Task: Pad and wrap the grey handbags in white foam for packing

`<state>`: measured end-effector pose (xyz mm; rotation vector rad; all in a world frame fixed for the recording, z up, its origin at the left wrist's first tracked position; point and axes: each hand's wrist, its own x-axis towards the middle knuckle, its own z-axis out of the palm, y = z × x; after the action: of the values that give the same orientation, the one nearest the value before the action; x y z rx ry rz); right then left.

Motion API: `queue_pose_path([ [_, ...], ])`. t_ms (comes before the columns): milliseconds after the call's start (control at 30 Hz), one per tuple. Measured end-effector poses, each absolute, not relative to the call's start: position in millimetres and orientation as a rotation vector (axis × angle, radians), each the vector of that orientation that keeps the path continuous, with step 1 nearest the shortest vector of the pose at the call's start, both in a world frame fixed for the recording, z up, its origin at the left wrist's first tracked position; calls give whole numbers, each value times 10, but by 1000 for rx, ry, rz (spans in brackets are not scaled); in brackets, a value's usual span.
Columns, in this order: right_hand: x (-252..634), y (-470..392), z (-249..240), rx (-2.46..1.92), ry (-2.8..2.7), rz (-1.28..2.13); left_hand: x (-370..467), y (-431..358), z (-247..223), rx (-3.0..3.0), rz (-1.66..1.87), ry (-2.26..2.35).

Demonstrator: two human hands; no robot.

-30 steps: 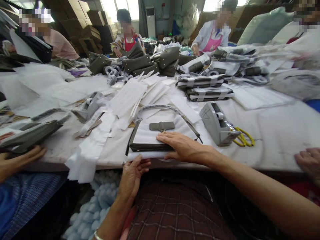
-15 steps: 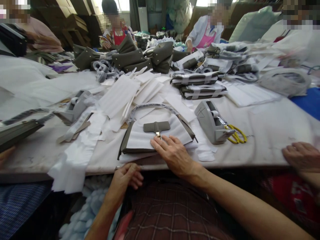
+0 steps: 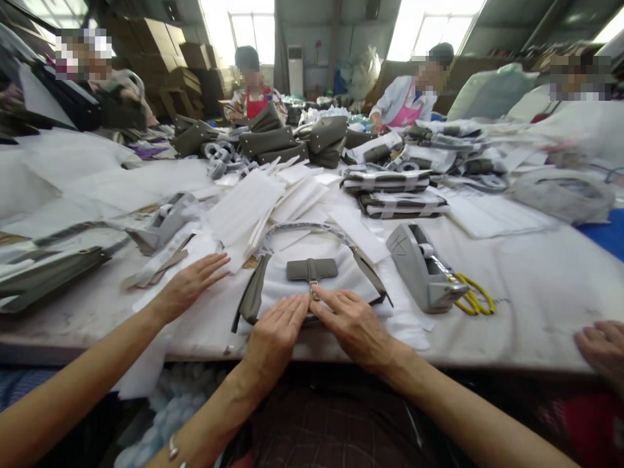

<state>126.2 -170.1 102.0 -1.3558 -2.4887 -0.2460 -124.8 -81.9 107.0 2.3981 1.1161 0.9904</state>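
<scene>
An olive-grey handbag (image 3: 251, 296) lies on the table before me, its front covered by a white foam sheet (image 3: 277, 279). A flap with a gold clasp shows over the sheet, and the wrapped handle (image 3: 312, 227) arches behind. My left hand (image 3: 280, 325) lies flat on the bag's lower front, fingers stretched out. Beside it my right hand (image 3: 348, 322) also rests with fingers extended, its fingertips by the clasp. Right of the bag stands a grey tape dispenser (image 3: 414, 266). Another person's hand (image 3: 197, 279) reaches in from the left, apart from the bag.
Yellow-handled scissors (image 3: 472, 296) lie beside the dispenser. White foam sheets (image 3: 244, 201) are heaped behind the bag, with wrapped bags (image 3: 400, 205) stacked to their right. A second tape dispenser (image 3: 163, 221) stands at left. A co-worker's hand (image 3: 604, 351) rests at the right edge.
My left hand has risen from the table's front edge onto the bag, next to my right hand. Another person's arm has come in from the left. The view has tilted up.
</scene>
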Motion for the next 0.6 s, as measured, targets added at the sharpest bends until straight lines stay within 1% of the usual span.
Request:
queue_pose_path([
  [100, 1405, -1715, 1113, -1466, -2490, -329, -1322, -851, 1081, 2634, 1114, 1005],
  [233, 1582, -1733, 1085, -1388, -2605, -325, -908, -1290, 787, 2761, 954, 956],
  [333, 1622, -1746, 949, -1336, -2543, -342, -698, -1463, 634, 2991, 861, 968],
  [467, 1615, -1755, 763, -1288, -2406, -441, -628, -1480, 679, 3226, 809, 960],
  [600, 1619, -1749, 671, -1277, -2343, -478, -515, -1551, 727, 3368, 555, 1073],
])
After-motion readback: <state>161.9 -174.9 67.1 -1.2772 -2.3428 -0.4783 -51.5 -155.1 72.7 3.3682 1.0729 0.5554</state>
